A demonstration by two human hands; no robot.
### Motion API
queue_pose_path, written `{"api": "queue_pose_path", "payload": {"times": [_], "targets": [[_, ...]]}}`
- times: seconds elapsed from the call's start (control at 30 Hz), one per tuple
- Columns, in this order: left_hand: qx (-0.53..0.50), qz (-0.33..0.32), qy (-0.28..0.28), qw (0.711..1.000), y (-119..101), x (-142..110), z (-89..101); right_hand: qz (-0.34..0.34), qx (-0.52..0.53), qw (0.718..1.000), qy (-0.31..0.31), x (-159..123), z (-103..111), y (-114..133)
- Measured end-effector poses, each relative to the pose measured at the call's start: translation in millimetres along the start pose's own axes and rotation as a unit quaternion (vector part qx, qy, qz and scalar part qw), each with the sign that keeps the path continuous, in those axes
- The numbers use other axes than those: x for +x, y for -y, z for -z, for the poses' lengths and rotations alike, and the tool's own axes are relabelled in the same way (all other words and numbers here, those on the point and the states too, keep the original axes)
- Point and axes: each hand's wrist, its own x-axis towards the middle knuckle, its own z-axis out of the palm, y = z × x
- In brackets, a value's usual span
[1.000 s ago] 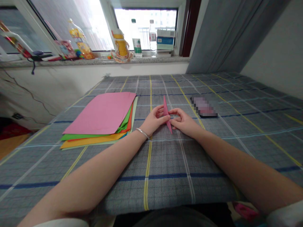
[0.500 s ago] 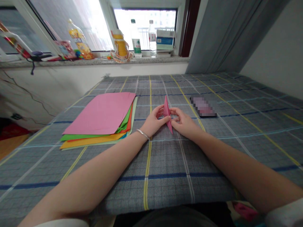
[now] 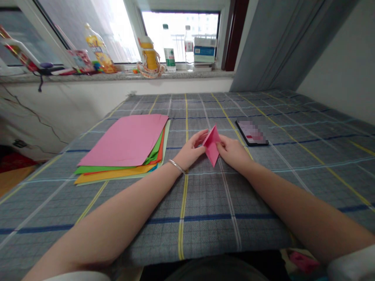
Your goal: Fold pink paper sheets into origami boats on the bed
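Observation:
A small folded piece of pink paper (image 3: 211, 147), diamond-shaped with a crease down it, is held up between my two hands over the checked cloth. My left hand (image 3: 191, 147), with a silver bangle at the wrist, pinches its left corner between thumb and fingers. On the other side my right hand (image 3: 232, 149) grips the right edge, thumb on the near face and the other fingers partly hidden behind. Left of my hands lies a stack of coloured paper with a pink sheet (image 3: 125, 140) on top and green, orange and yellow sheets showing below.
A phone (image 3: 252, 132) lies on the grey checked cloth (image 3: 205, 234) to the right. Along the windowsill (image 3: 123, 76) stand a yellow drink bottle (image 3: 99, 50), a yellow flask (image 3: 150, 56), two clear bottles and some boxes (image 3: 204, 50). A grey curtain hangs at the right.
The pink paper was edge-on and narrow; now its broad diamond face is turned toward me. My right hand has shifted slightly right, and its fingers have closed more on the paper's edge.

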Motion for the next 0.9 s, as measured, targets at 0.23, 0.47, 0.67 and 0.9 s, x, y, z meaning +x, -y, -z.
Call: {"api": "queue_pose_path", "payload": {"times": [0.23, 0.47, 0.67, 0.9], "targets": [[-0.018, 0.011, 0.011, 1.0, 3.1, 0.2, 2.1, -0.031, 0.061, 0.993, 0.093, 0.5, -2.3, 0.0], [0.078, 0.002, -0.004, 0.997, -2.1, 0.9, 1.2, -0.064, 0.102, 0.986, 0.115, 0.7, -1.8, 1.1], [0.287, -0.084, -0.003, 0.954, -5.6, 0.4, -0.3, -0.041, 0.06, 0.993, 0.088, 2.8, -1.9, -4.9], [0.478, -0.102, 0.047, 0.871, 0.2, -0.4, 14.7, 0.025, 0.018, 0.997, 0.073, 8.4, -3.9, -20.0]]}}
